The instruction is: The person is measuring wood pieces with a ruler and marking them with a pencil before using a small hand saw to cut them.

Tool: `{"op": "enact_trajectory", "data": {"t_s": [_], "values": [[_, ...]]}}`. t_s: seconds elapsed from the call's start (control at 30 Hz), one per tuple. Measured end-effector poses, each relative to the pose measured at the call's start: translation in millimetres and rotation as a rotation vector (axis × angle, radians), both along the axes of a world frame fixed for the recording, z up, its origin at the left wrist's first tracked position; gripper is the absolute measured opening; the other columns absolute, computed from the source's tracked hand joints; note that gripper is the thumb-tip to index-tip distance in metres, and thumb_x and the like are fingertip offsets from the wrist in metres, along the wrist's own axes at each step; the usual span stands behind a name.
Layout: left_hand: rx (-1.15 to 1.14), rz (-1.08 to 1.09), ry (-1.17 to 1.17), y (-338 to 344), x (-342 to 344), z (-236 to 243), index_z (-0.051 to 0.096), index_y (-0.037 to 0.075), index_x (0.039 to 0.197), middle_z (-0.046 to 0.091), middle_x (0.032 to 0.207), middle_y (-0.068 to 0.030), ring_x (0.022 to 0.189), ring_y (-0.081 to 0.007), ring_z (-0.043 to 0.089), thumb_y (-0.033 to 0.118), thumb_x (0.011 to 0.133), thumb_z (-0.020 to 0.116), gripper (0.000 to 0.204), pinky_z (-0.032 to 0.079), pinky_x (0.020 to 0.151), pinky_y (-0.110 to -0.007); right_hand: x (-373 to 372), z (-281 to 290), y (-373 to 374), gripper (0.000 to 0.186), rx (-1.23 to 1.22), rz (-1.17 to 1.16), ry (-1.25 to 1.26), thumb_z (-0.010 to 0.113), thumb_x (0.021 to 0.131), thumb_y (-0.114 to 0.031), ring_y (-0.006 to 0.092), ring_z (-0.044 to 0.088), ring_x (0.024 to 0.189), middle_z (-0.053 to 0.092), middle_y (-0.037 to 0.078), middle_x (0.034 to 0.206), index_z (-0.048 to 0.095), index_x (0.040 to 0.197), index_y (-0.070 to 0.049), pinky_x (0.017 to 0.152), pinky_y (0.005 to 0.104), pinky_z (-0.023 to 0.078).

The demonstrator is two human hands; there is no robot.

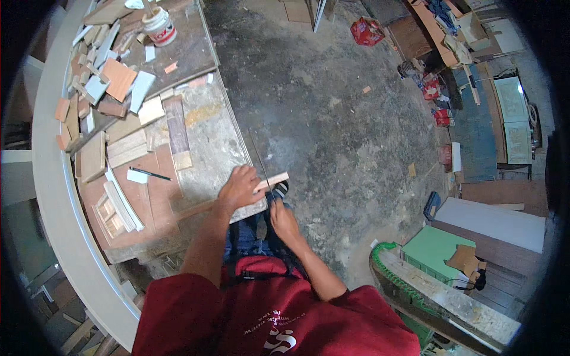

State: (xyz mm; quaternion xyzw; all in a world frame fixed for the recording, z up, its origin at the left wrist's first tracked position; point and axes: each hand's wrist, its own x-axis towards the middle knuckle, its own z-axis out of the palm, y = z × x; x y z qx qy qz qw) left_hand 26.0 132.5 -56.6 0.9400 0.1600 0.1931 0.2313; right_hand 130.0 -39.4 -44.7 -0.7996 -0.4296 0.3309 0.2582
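a narrow wooden strip [237, 197] lies along the near edge of the workbench [214, 142], its pale end overhanging the corner. the left hand [239, 187] presses down on the strip, fingers spread and curled over it. the right hand [284, 221] sits just beyond the bench edge below the overhang, fingers closed around a thin tool [262, 166] whose slender blade runs up across the strip; the grip detail is too small to confirm. risk: the overhanging end is unsupported, so uneven pressure could let the strip pivot or slip, and the left fingertips lie close to the blade line. count: one strip in work, one pencil [151, 174] on the bench, one white tub [159, 26] at the far end, and many loose wood offcuts [119, 80], too many to count.
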Motion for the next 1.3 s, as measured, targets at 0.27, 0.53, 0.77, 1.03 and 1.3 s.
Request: {"op": "enact_trajectory", "data": {"t_s": [0.27, 0.53, 0.77, 1.03, 1.3], "values": [[-0.011, 0.006, 0.079, -1, -4, 0, 0.068, 0.005, 0.083, 0.055, 0.087, -0.0103, 0.093, -0.0283, 0.052, 0.029, 0.075, 0.07, 0.026, 0.041, 0.081, -0.041, -8, 7, -21, 0.024, -0.059, 0.0, -0.013, 0.042, 0.1, -0.021, 0.0527, 0.058, 0.068, 0.059, 0.034, 0.07, 0.047, 0.097, 0.002, 0.057, 0.0603, 0.044], [-0.007, 0.0, 0.11, 4, -2, 2, 0.069, 0.006, 0.085, 0.056, 0.089, -0.0097, 0.092, -0.028, 0.052, 0.03, 0.076, 0.069, 0.026, 0.04, 0.082, -0.04, -7, 1, -32, 0.026, -0.032, 0.024, -0.036, 0.041, 0.101, -0.023, 0.0531, 0.058, 0.066, 0.059, 0.033, 0.069, 0.047, 0.096, 0.003, 0.057, 0.0606, 0.044], [-0.022, -0.023, 0.132, -1, 2, 3, 0.068, 0.006, 0.085, 0.054, 0.089, -0.009, 0.092, -0.0277, 0.051, 0.029, 0.076, 0.071, 0.024, 0.04, 0.081, -0.04, 10, -1, 8, 0.025, 0.034, 0.074, -0.025, 0.04, 0.101, -0.022, 0.0538, 0.056, 0.067, 0.058, 0.034, 0.07, 0.045, 0.095, 0.002, 0.058, 0.0623, 0.041], [-0.016, 0.001, 0.14, -2, 1, 9, 0.068, 0.006, 0.082, 0.053, 0.094, -0.0085, 0.097, -0.0259, 0.049, 0.033, 0.075, 0.07, 0.028, 0.039, 0.083, -0.039, 9, 9, 11, 0.023, 0.01, 0.041, -0.018, 0.043, 0.099, -0.021, 0.0534, 0.057, 0.07, 0.058, 0.035, 0.072, 0.046, 0.096, 0.001, 0.061, 0.0621, 0.043], [-0.004, -0.051, 0.108, 1, -3, 6, 0.065, 0.005, 0.083, 0.053, 0.09, -0.0093, 0.093, -0.0267, 0.05, 0.025, 0.07, 0.067, 0.024, 0.038, 0.081, -0.041, 5, 11, -1, 0.026, -0.044, 0.032, 0.021, 0.043, 0.099, -0.022, 0.0529, 0.058, 0.07, 0.058, 0.035, 0.071, 0.047, 0.097, 0.004, 0.06, 0.0614, 0.043]]}}
